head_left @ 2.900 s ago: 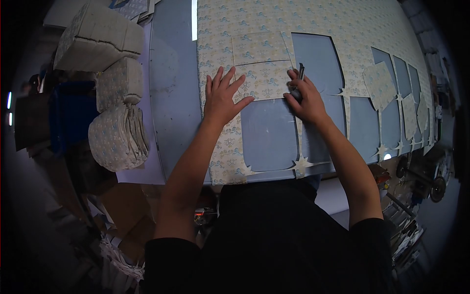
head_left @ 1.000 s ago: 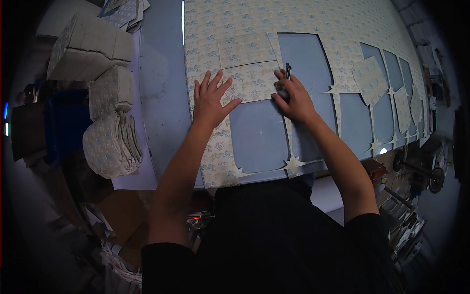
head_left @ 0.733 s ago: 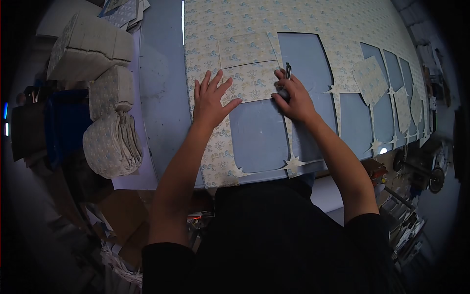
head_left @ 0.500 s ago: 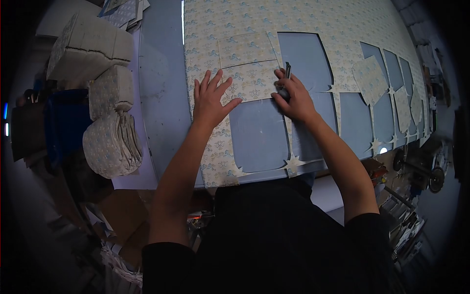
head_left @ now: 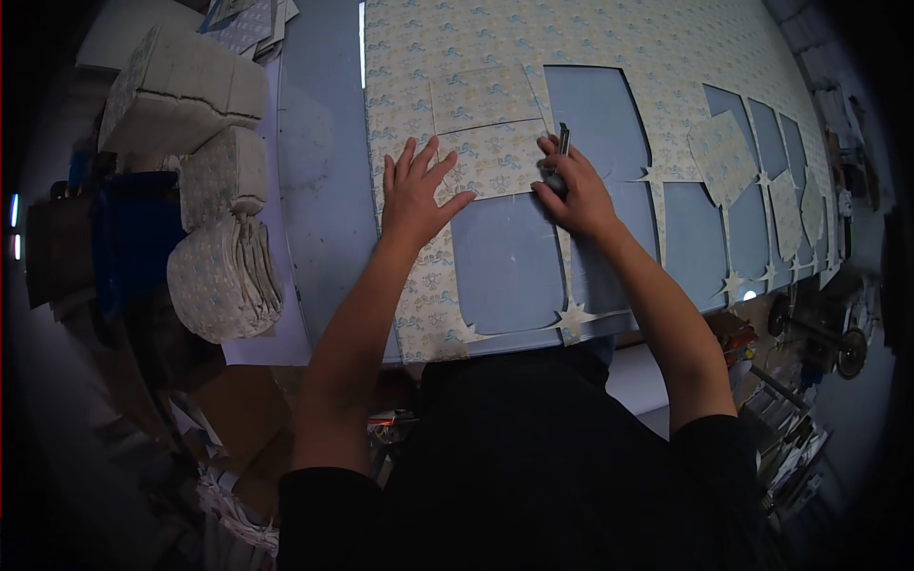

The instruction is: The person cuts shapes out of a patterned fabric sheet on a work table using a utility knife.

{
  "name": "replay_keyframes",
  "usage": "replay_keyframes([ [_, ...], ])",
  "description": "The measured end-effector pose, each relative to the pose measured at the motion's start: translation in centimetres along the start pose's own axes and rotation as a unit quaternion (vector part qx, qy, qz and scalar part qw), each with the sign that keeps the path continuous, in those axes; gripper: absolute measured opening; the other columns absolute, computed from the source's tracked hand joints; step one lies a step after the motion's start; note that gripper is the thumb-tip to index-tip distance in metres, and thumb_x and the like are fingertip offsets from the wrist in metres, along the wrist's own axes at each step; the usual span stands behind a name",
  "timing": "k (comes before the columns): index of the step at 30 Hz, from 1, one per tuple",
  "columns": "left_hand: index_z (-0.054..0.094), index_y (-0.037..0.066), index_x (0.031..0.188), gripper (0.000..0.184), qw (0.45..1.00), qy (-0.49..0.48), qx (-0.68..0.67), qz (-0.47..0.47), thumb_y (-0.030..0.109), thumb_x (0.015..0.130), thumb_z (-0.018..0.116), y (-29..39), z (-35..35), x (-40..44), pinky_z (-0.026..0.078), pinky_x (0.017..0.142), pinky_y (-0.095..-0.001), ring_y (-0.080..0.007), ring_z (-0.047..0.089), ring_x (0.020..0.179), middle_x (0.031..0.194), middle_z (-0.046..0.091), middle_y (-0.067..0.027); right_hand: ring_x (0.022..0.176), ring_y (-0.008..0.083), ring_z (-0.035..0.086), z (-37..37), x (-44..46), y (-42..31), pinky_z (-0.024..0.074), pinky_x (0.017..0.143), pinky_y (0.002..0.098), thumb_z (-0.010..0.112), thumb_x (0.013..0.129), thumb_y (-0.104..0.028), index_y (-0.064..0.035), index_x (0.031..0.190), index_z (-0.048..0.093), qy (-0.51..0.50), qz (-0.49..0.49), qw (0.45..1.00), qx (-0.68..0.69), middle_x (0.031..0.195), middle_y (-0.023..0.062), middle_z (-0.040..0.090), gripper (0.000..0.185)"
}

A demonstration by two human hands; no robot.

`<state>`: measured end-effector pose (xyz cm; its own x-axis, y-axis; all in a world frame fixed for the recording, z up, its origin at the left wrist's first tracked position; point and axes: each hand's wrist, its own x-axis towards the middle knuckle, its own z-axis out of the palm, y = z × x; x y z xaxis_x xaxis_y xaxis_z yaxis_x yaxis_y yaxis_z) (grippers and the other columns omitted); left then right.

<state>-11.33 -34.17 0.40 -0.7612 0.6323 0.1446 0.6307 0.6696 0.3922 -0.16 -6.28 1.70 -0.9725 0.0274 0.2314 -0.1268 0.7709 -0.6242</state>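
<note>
A large cream sheet with a small blue and yellow pattern [head_left: 457, 43] lies over the blue-grey table [head_left: 324, 181]. My left hand [head_left: 411, 197] rests flat on it, fingers spread. Between my hands is a patterned panel [head_left: 493, 164] with a cut line along its far edge and bare tabletop below its near edge. At the panel's right edge, my right hand [head_left: 581, 198] is closed round a utility knife [head_left: 565, 143], its tip pointing away from me. The knife's lower part is hidden by my fingers.
Several cut-out openings run along the sheet's right side, where loose cut pieces [head_left: 725, 157] lie on top. To the left stand stacks of cut patterned pieces [head_left: 221, 281] and a blue bin [head_left: 138, 238]. The table's near edge runs by my waist.
The whole view has shifted slightly to the right. Both hands and the knife keep nearly the same place on the sheet.
</note>
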Motion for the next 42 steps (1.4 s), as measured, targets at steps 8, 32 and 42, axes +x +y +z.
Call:
replay_keyframes([
  [8, 0.062, 0.021, 0.145, 0.07, 1.0, -0.006, 0.008, 0.005, 0.058, 0.087, 0.075, 0.0, 0.0, -0.1, 0.009, 0.127, -0.061, -0.0351, 0.023, 0.157, 0.162, 0.042, -0.0093, 0.144, 0.0375, 0.047, -0.1, -0.4, -0.3, 0.0422, 0.114, 0.0433, 0.077, 0.089, -0.014, -0.004, 0.116, 0.059, 0.004, 0.057, 0.997, 0.044, 0.155, 0.0176, 0.052, 0.034],
  [32, 0.051, 0.008, 0.143, 0.099, 0.969, -0.22, 0.085, -0.068, 0.052, 0.065, 0.095, 9.4, -1.3, 12.5, 0.051, 0.105, -0.0472, -0.0332, 0.053, 0.13, 0.14, 0.054, -0.0142, 0.079, 0.031, 0.071, -3.8, -1.6, -4.5, 0.055, 0.074, 0.0372, 0.072, 0.095, -0.016, -0.003, 0.106, 0.062, 0.022, 0.223, 0.974, 0.027, 0.09, 0.0173, 0.072, 0.02],
  [42, 0.039, 0.017, 0.155, 0.112, 0.945, -0.282, 0.092, -0.135, 0.053, 0.066, 0.095, 10.1, -1.3, 13.5, 0.036, 0.11, -0.0727, -0.046, 0.031, 0.146, 0.161, 0.029, -0.0164, 0.079, 0.0351, 0.072, -4.1, -0.7, -3.6, 0.0557, 0.073, 0.0399, 0.073, 0.094, -0.016, -0.0032, 0.108, 0.063, -0.037, 0.18, 0.983, 0.029, 0.091, 0.0184, 0.074, 0.022],
])
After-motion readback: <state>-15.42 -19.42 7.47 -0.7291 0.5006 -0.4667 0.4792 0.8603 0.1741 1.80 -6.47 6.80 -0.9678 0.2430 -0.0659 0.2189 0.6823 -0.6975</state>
